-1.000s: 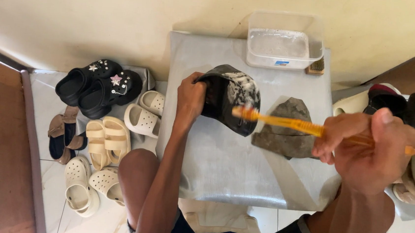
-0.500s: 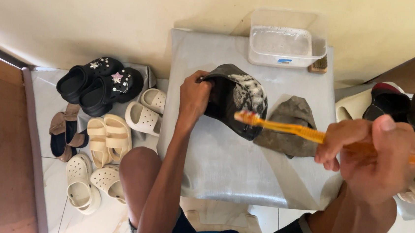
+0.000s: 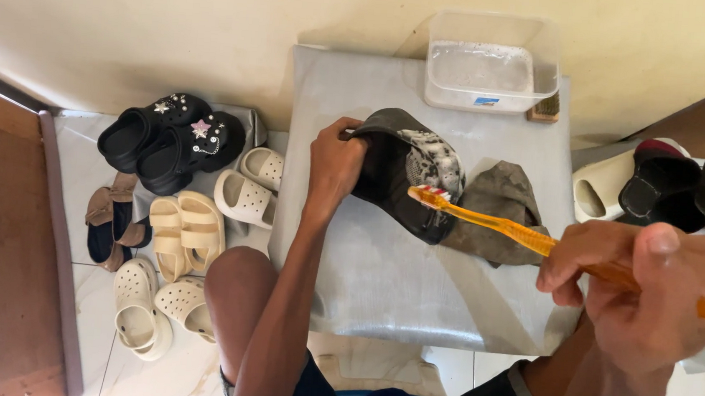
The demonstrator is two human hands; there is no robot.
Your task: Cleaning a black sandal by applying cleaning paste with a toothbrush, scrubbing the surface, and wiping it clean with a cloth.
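Scrubbing item: a dark cap (image 3: 405,173) with a grey patterned panel, lying on its side on the grey-covered stool top (image 3: 379,284), opening turned toward the person. The left hand (image 3: 335,159) is gripping the cap's edge, fingers curled closed over the rim, holding it steady. The right hand (image 3: 656,285) is closing in a full fist around the handle of an orange toothbrush (image 3: 526,234), whose bristle head is resting against the cap's inner band near the lower rim.

Handling note, as a judgement: short strokes along the band are likely serving best, with the left hand keeping the fabric taut so the bristles are not folding it, and pressure staying light over the patterned panel.

Adjacent: a crumpled grey cloth (image 3: 498,209) is lying just beside the cap, touching it on the right. A clear plastic tub (image 3: 489,66) of cloudy water is sitting at the stool's far edge, a small scrubbing brush (image 3: 544,110) beside it.

Surrounding: black clogs (image 3: 169,137), cream sandals (image 3: 187,227) and white clogs (image 3: 155,308) are lying on the tiled floor to the left; more dark footwear (image 3: 688,191) to the right.
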